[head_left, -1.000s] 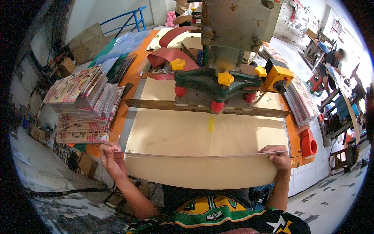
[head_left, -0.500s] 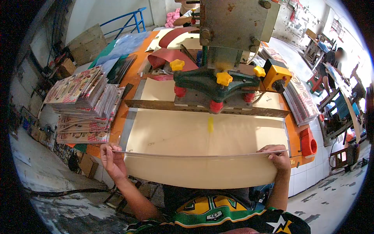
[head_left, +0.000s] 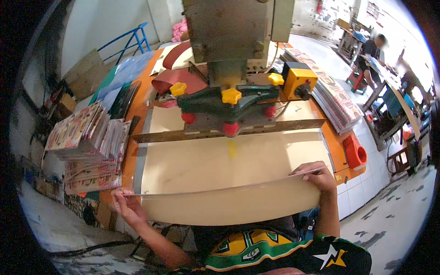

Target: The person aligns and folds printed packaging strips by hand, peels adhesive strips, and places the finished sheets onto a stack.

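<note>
A thin clear sheet [head_left: 229,189] spans the near side of the work surface, its front edge sagging toward my body. My left hand [head_left: 128,207] pinches its left corner, and my right hand [head_left: 316,178] grips its right corner. Beyond it lies a cream-coloured bed [head_left: 206,167] with a yellow mark [head_left: 231,149]. Over that bed stands a press head [head_left: 229,107] with yellow star knobs and red feet. A long metal bar [head_left: 192,135] runs across beneath the head. Whether the bar touches the bed is hard to tell.
Stacks of printed packages [head_left: 82,137] stand at the left, with more [head_left: 325,91] at the right. A yellow control box [head_left: 300,82] is beside the press. A red tape dispenser [head_left: 354,152] sits at the right edge. A person [head_left: 370,57] is in the right background.
The view has shifted and tilted, so the press appears further left. The sheet's edge now slants, lower at my left hand and higher at my right hand. Both hands keep their hold.
</note>
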`<state>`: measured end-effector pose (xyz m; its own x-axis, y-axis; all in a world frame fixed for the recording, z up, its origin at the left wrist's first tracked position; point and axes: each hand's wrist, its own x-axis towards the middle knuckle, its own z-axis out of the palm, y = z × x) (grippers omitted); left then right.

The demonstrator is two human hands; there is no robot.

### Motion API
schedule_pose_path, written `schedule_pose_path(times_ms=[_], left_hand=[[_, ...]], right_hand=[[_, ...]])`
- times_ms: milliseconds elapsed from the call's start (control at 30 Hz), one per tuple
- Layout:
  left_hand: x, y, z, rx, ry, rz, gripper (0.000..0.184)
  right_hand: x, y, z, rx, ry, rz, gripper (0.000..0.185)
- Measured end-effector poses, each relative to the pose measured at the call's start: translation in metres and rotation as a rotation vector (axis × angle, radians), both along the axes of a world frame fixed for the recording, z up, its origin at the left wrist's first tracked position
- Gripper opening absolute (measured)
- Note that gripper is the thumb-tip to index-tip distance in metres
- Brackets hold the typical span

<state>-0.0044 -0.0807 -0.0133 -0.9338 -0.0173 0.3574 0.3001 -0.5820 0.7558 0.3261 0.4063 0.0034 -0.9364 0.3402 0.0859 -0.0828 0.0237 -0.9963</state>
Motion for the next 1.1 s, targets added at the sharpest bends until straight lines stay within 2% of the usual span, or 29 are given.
schedule_pose_path(times_ms=[133,233,467,633,733,833,1100], left_hand=[[-0.004,-0.008,-0.005,-0.021,-0.051,0.001,0.020],[-0.004,-0.009,-0.006,-0.007,-0.018,-0.031,0.021],[0.005,-0.004,0.002,-0.093,-0.008,0.001,0.026],[0.001,0.001,0.003,-0.158,0.004,0.013,0.026],[-0.001,0.004,0.003,-0.140,-0.019,-0.061,0.024],[-0.002,0.004,0.000,-0.202,-0.006,0.002,0.022],[0.001,0.012,0.000,-0.146,0.011,-0.015,0.020]], right_hand=[[-0.001,-0.001,0.001,-0.035,0.050,0.005,0.027],[-0.002,0.004,-0.002,0.000,0.087,0.060,0.029],[0.002,-0.003,-0.005,-0.174,0.259,-0.065,0.035],[-0.001,-0.011,0.009,-0.048,0.425,-0.157,0.018],[-0.003,-0.016,0.020,-0.024,0.525,-0.183,0.014],[0.000,-0.019,0.024,-0.059,0.441,-0.279,0.018],[-0.001,-0.009,0.003,-0.031,0.432,-0.276,0.023]])
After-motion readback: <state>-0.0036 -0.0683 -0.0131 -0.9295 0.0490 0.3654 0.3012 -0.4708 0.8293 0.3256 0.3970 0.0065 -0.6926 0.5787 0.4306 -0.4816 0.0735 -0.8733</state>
